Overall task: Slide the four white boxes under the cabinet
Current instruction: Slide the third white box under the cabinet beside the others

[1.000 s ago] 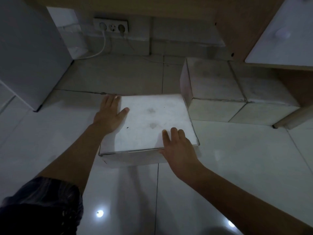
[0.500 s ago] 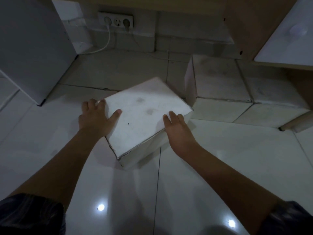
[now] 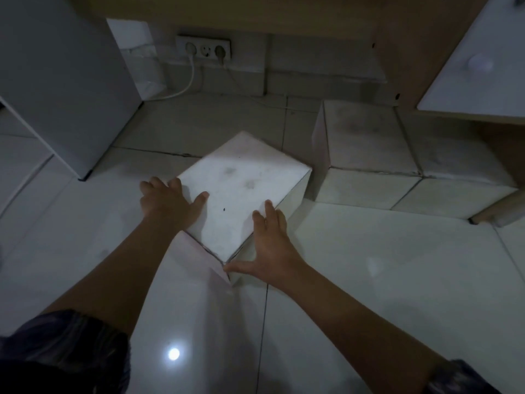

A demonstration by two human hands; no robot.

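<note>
Matt, smudged cardboard box (image 3: 241, 189) on glossy, reflective floor tiles (image 3: 369, 265), beneath a wood-grain cabinet (image 3: 412, 38).

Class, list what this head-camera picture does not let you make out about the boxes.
Fourth white box: nowhere in the head view, which shows three.
Rightmost box: far corner hidden under the cabinet door, head view.
Held box: part of left side covered by the left hand, head view.

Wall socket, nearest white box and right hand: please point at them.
wall socket (image 3: 203, 50), head view, middle outlet.
nearest white box (image 3: 241, 189), head view, top face.
right hand (image 3: 272, 245), head view, back of the hand.
</note>
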